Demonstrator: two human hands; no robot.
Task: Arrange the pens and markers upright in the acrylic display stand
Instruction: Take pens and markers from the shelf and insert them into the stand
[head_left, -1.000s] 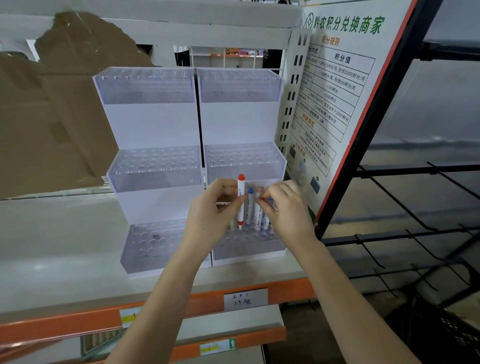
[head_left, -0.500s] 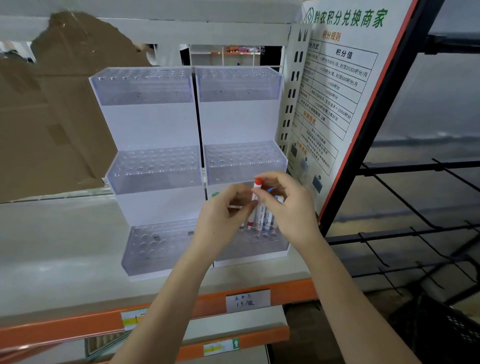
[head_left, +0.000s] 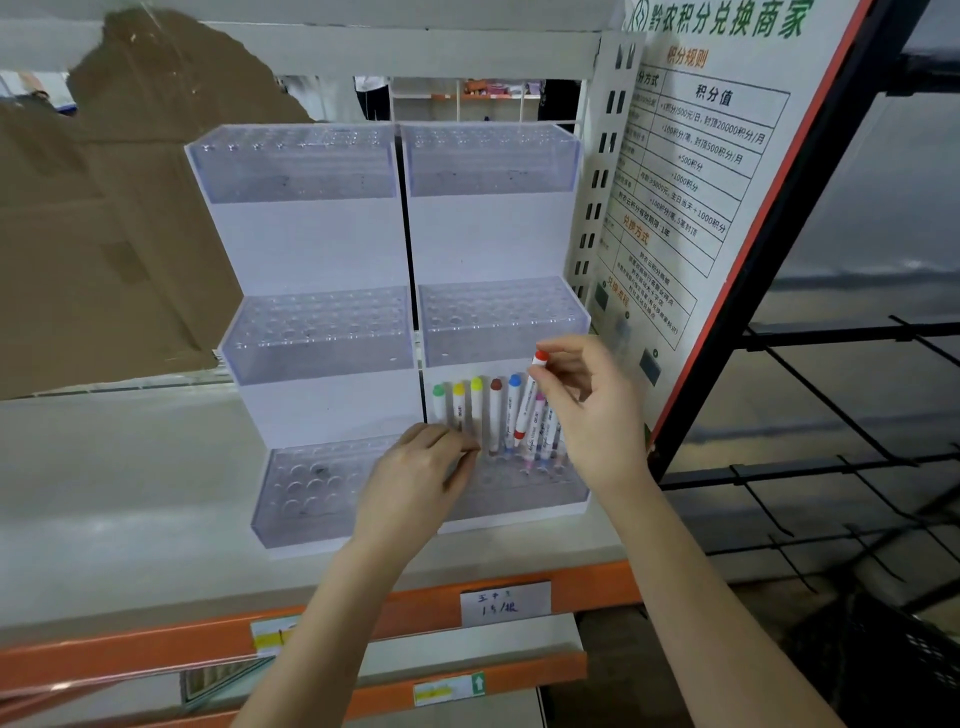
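Two clear three-tier acrylic display stands sit side by side on the shelf, the left stand (head_left: 317, 332) and the right stand (head_left: 498, 312). Several markers (head_left: 496, 410) with green, yellow, brown and blue caps stand upright in the right stand's bottom tier. My right hand (head_left: 592, 410) pinches a red-capped white marker (head_left: 525, 405) near its top, tilted, its lower end among the standing markers. My left hand (head_left: 415, 478) is lower, with fingers curled in front of the yellow markers' lower ends. Whether it pinches one is hidden.
Torn brown cardboard (head_left: 104, 234) leans behind the shelf at left. A printed poster board (head_left: 701, 182) leans just right of the stands. A black wire rack (head_left: 831, 467) fills the right side. An orange shelf beam (head_left: 415, 605) with a handwritten label (head_left: 504, 603) runs below.
The red marker passed from my left hand to my right, which moved it right. My left hand dropped to the markers' base, and the row of markers is now uncovered.
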